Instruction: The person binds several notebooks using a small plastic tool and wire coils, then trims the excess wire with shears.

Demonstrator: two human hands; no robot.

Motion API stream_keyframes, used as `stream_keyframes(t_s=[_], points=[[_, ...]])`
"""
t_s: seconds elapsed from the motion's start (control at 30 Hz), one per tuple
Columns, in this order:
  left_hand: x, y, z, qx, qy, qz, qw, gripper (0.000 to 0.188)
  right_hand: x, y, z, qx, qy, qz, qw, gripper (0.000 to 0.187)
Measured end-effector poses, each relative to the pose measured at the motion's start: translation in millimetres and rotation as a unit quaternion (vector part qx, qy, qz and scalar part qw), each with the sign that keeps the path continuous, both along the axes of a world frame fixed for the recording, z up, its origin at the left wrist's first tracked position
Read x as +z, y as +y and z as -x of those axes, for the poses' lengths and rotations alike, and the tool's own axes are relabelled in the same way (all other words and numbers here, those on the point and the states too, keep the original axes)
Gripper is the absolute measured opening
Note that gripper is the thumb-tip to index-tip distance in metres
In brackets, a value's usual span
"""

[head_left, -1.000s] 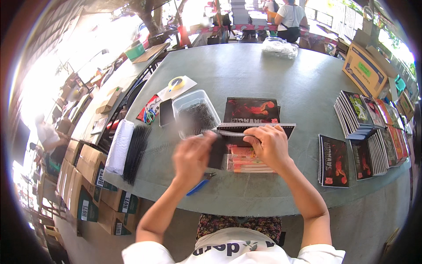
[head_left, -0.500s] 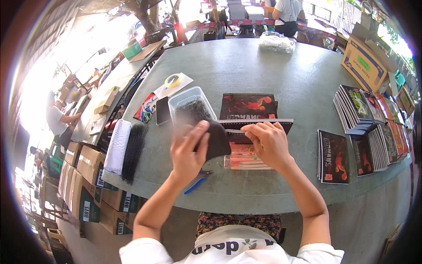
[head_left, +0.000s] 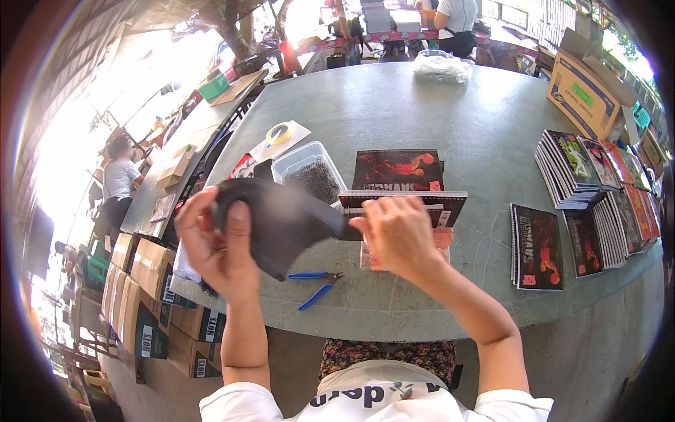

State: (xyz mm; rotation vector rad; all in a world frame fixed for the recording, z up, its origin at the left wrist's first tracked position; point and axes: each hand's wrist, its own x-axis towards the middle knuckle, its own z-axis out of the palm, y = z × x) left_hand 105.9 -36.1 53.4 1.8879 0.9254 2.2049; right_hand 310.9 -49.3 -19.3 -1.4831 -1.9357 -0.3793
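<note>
My left hand [head_left: 228, 264] is closed on a bent, blurred black sheet [head_left: 271, 225], which looks like a flexible notebook cover. The sheet's far end reaches toward the spiral notebook [head_left: 453, 202] in front of me. My right hand [head_left: 404, 235] lies over that notebook with its fingers curled; what they pinch is hidden. Behind it a notebook with a black and red cover [head_left: 394, 165] lies flat. Reddish printed booklets [head_left: 443, 243] show under my right hand. Blue-handled cutting pliers [head_left: 314, 297] lie spread on the table, nearer to me.
A clear plastic tub [head_left: 328, 156] of black wire pieces stands behind the sheet, beside a tape roll [head_left: 280, 133]. Stacks of spiral notebooks [head_left: 573, 169] and a cardboard box [head_left: 580, 95] are at right. Plastic wrap [head_left: 443, 67] lies at the far edge. Other people work farther away.
My left hand has swung left and nearer to me, drawing the black sheet out sideways. My right hand has shifted slightly left and turned over the notebook. The pliers now show more fully.
</note>
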Motion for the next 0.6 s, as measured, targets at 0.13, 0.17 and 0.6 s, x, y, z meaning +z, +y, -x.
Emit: stream_keyframes(t_s=[0.13, 0.17, 0.6], points=[[14, -10, 2, -0.014, -0.052, -0.010, 0.999, 0.034, -12, 16, 17, 0.077, 0.043, 0.036, 0.996, 0.016], [13, -11, 1, 0.007, -0.061, -0.025, 0.998, 0.033, -11, 20, 15, 0.095, 0.106, 0.002, 0.990, 0.016], [-67, 7, -37, 0.002, 0.334, -0.021, 0.942, 0.031, 2, 10, -22, 0.069, 0.072, 0.097, 0.990, 0.016]])
